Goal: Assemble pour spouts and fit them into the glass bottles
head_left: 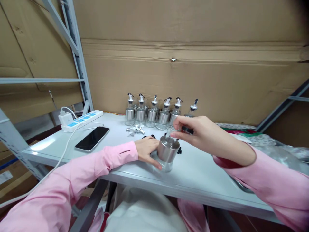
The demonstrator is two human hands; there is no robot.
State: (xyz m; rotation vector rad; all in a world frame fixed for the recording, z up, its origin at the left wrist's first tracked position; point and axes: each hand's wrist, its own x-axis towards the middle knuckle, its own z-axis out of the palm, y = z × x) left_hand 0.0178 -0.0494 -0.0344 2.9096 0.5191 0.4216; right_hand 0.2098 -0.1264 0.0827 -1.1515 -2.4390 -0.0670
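A bottle [168, 149], a smooth cylinder of clear glass sleeved in brushed, silvery metal, stands near the front edge of the flat, pale table [193, 182]. The left hand [148, 150] is clasped on its side, thumb reaching across the glass base, fingers behind. The right hand [196, 129] is curled over the bottle's neck, finger and thumb brought close and closed around a slim black piece [187, 130]; whether the fingertips also pinch the clear neck is too blurred to tell. Both sleeves are soft pink cloth with loose folds. Small knobbly black parts [179, 150] lie beside the bottle. Farther back, a row of similar bottles [152, 116] carries angled spouts with black tips, before a heap of glossy white spouts [135, 129]. To the left lie a flat, glassy black phone [93, 138] and a long white power strip [83, 120]. Ridged brown cardboard [193, 83] walls the back.
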